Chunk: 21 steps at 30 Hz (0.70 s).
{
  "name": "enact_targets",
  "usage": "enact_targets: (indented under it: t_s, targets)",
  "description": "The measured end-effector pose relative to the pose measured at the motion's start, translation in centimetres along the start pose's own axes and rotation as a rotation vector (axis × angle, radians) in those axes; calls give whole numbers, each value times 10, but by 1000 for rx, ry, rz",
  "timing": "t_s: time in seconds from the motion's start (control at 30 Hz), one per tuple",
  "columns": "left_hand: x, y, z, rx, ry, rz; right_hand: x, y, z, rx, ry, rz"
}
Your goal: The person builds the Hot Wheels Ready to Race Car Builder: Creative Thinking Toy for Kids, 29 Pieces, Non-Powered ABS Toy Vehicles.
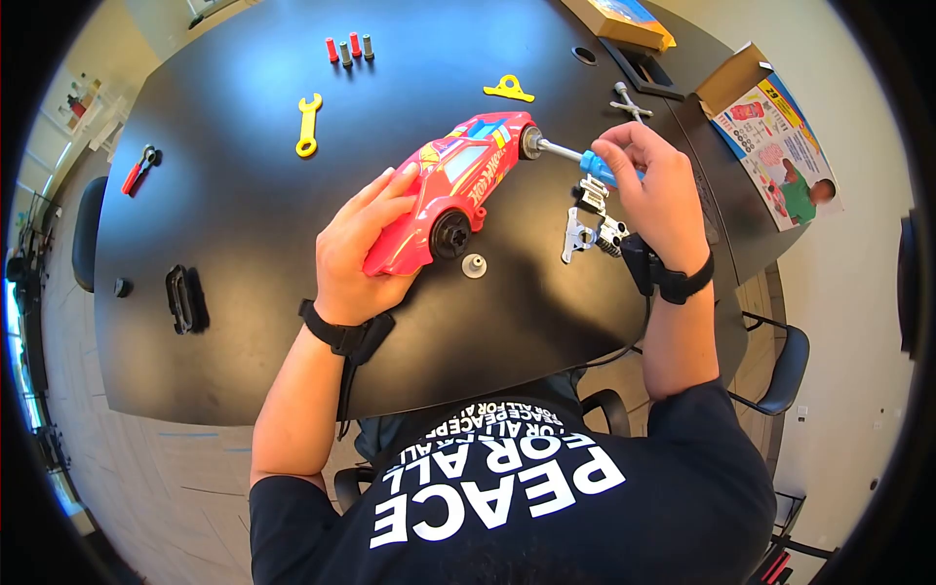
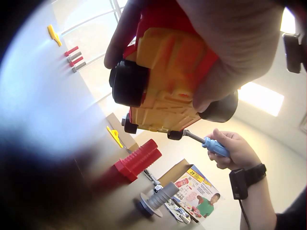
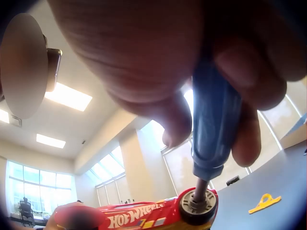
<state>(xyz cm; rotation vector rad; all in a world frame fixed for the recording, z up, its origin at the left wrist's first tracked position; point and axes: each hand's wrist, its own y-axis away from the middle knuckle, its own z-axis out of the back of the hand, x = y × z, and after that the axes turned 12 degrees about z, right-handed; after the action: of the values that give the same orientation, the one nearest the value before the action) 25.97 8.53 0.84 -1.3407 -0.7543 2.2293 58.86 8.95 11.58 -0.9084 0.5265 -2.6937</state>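
My left hand [image 1: 366, 249] grips a red toy car [image 1: 458, 175] by its rear end, holding it up over the dark table. In the left wrist view its yellow underside [image 2: 168, 81] shows, with black wheels. My right hand [image 1: 658, 185] holds a screwdriver by its blue handle [image 1: 598, 168]. The shaft of the screwdriver meets the grey hub of a front wheel [image 3: 197, 207]. Below the car, a grey plastic bolt [image 1: 474, 266] stands on the table, and a ribbed red piece [image 2: 136, 163] is near it in the left wrist view.
Farther back are a yellow wrench [image 1: 308, 127], several red and grey bolts [image 1: 346, 51] and a yellow piece [image 1: 509, 89]. White and black parts [image 1: 590, 224] lie by my right hand. An opened box [image 1: 770, 127] is at the right, a red-handled tool [image 1: 141, 171] at the left.
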Motion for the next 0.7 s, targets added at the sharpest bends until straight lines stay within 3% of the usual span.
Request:
enact_targets:
  t_s: [0.03, 0.1, 0.13, 0.2, 0.23, 0.3, 0.43, 0.5, 0.53, 0.6, 0.7]
  targets:
    - [-1, 0, 1, 13, -19, -7, 1, 0, -1, 0, -2, 2]
    - [-1, 0, 2, 27, -37, -15, 2, 2, -2, -87, 133, 459]
    - [-1, 0, 2, 26, -35, -19, 1, 3, -2, -88, 134, 457]
    - [-2, 0, 1, 29, -30, -25, -3, 6, -3, 16, 80, 272]
    - [-1, 0, 1, 29, -29, -22, -3, 5, -3, 15, 80, 270]
    - [-2, 0, 1, 27, -30, -20, 1, 1, -2, 84, -84, -126]
    - [-2, 0, 3, 40, -40, -32, 4, 4, 2, 143, 65, 17]
    - [-3, 0, 2, 42, -42, -30, -9, 7, -5, 13, 87, 415]
    - [-4, -1, 2, 38, -40, -29, -9, 7, -3, 13, 88, 412]
    - [-3, 0, 2, 32, -40, -29, -5, 7, 1, 184, -172, -49]
    - [3, 2, 1, 42, 120, 58, -12, 14, -4, 51, -347, -63]
